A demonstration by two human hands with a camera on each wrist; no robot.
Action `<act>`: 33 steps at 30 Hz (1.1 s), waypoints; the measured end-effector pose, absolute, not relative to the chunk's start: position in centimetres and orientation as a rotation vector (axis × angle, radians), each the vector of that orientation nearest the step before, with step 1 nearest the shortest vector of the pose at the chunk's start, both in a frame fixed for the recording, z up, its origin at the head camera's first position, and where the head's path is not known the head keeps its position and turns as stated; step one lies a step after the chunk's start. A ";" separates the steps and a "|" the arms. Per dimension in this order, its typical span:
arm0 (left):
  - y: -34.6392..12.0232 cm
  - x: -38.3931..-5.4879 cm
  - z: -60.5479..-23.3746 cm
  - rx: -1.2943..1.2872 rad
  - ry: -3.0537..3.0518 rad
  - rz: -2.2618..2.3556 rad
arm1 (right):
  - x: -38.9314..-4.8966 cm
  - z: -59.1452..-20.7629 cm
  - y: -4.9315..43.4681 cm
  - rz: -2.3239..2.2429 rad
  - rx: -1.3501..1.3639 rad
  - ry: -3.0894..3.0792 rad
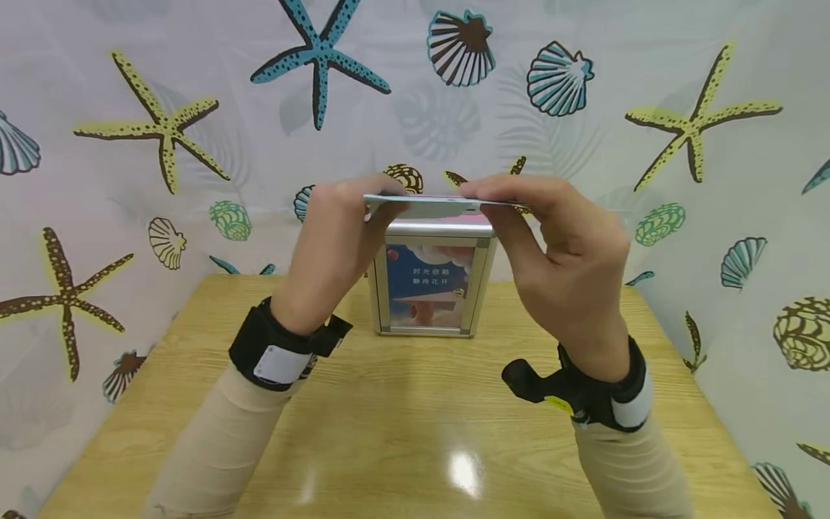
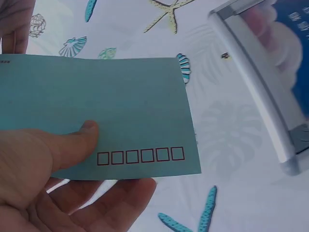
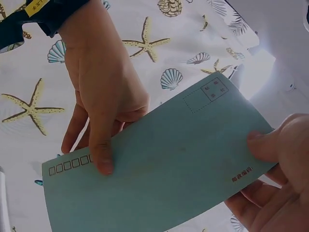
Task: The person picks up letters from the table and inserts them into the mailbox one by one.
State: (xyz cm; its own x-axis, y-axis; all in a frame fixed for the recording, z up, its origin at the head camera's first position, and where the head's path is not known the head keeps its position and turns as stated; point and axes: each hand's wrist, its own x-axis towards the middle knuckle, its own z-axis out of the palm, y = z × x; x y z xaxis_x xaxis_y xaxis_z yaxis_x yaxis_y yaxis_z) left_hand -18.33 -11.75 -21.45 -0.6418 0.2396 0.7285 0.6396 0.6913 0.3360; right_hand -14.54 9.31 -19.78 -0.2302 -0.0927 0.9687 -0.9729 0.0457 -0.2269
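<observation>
A pale green-blue envelope (image 1: 428, 210) is held level above the table, nearly edge-on in the head view. My left hand (image 1: 337, 241) pinches one end, thumb on the printed face beside a row of small red squares, fingers beneath. At the opposite end my right hand (image 1: 570, 256) pinches it the same way, near the small printed text. The right wrist view shows the face of the envelope (image 3: 154, 159), with a stamp frame in one corner. Behind it stands a silver-framed box (image 1: 441, 231) with a blue and pink picture panel; its top is partly hidden by the envelope.
The box stands towards the back of a wooden table (image 1: 389, 411). A white cloth (image 1: 214, 43) printed with starfish and shells hangs behind and at both sides. Each wrist wears a black strap (image 1: 272, 353) with a camera mount.
</observation>
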 end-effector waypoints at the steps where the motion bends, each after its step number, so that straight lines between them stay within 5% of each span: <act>1: -11.6 -18.4 -21.2 -0.671 -2.225 -0.780 | -14.6 -19.5 9.3 1.308 1.145 -1.454; 33: -11.1 -24.0 -22.7 -0.600 -2.415 -0.963 | -22.6 -21.6 10.5 0.912 1.044 -1.796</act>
State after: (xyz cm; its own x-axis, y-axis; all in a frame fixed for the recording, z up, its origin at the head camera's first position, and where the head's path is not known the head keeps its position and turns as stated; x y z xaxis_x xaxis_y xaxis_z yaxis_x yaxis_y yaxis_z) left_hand -24.02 -11.12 -22.70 -0.7945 0.2204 0.5659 0.5493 0.6581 0.5149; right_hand -22.62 10.48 -21.63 -0.2948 -0.2901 0.9104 -0.9064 0.3867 -0.1703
